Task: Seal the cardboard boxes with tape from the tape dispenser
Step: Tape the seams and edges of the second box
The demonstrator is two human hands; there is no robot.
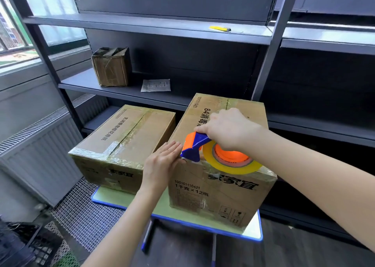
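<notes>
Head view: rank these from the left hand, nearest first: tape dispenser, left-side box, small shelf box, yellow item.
From the left hand:
1. tape dispenser, at its fingertips, just to the right.
2. left-side box, close beside it on the left.
3. small shelf box, farther back, to the left.
4. yellow item, farthest, high up and to the right.

Bright daylight enters from the window [18, 33] at left (edges bend, lower corners blur).
</notes>
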